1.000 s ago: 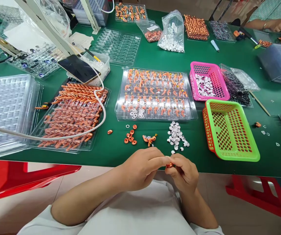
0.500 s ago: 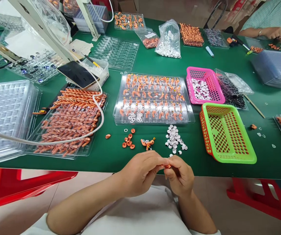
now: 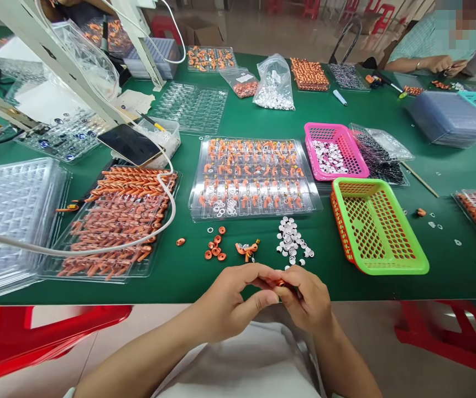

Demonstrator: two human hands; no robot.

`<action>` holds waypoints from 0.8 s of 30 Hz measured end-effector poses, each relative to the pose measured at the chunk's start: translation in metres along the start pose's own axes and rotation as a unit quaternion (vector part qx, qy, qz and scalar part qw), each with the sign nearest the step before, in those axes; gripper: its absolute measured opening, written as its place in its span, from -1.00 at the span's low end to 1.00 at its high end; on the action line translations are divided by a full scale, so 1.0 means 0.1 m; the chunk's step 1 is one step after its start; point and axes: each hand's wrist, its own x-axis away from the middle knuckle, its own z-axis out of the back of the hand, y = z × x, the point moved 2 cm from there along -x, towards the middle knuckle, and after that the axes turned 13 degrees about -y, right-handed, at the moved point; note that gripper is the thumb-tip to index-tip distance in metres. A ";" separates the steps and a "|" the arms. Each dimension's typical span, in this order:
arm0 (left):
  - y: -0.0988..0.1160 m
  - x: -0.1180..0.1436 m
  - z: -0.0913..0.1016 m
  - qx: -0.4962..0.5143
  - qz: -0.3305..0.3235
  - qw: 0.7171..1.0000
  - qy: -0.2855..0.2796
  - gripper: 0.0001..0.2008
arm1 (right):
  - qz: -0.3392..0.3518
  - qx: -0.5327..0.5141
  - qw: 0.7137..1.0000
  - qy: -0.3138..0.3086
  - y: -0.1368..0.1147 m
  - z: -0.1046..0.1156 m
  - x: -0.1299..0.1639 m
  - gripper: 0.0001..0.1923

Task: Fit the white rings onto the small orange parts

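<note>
Close to the table's front edge, my right hand (image 3: 309,301) is closed in a pinch on a small shiny orange part (image 3: 280,282), most of it hidden by the fingers. My left hand (image 3: 240,301) meets it from the other side. Its fingertips touch the part or the right fingers, while its thumb is held apart. Just beyond the hands lies a small orange assembly (image 3: 248,250) with a yellow tip. To its left are several orange cup-shaped pieces (image 3: 214,245). A loose pile of small white round pieces (image 3: 291,239) lies to its right.
A clear tray (image 3: 254,179) of orange parts stands ahead. Green (image 3: 418,265) and pink (image 3: 309,132) baskets are at right. At left, a white cable (image 3: 132,240) crosses a tray of orange pieces (image 3: 109,235) near a phone (image 3: 129,143). A co-worker's hands (image 3: 443,65) are far right.
My left thumb has moved away from the orange part and now stands apart from the fingers. My right hand keeps its pinch. The camera view has tilted up slightly.
</note>
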 end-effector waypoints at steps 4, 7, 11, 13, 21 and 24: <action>-0.08 -0.02 -0.03 0.084 0.060 0.994 0.032 -0.85 | 0.030 0.108 0.992 -0.050 -0.03 0.08 -0.05 -0.70; -0.16 -0.04 -0.06 0.167 0.082 0.980 0.075 -0.85 | 0.047 0.155 0.983 -0.083 -0.07 0.11 -0.11 -0.80; -0.20 -0.07 -0.08 0.281 0.114 0.946 0.117 -0.81 | 0.054 0.205 0.971 -0.111 -0.12 0.13 -0.19 -0.95; -0.21 -0.08 -0.08 0.309 0.133 0.931 0.142 -0.81 | 0.059 0.217 0.968 -0.112 -0.13 0.14 -0.22 -0.89; -0.32 -0.08 -0.17 0.407 0.151 0.878 0.202 -0.80 | 0.059 0.211 0.970 -0.108 -0.12 0.13 -0.29 -0.85; -0.30 -0.09 -0.17 0.442 0.159 0.859 0.205 -0.78 | 0.059 0.197 0.976 -0.076 -0.11 0.09 -0.28 -0.88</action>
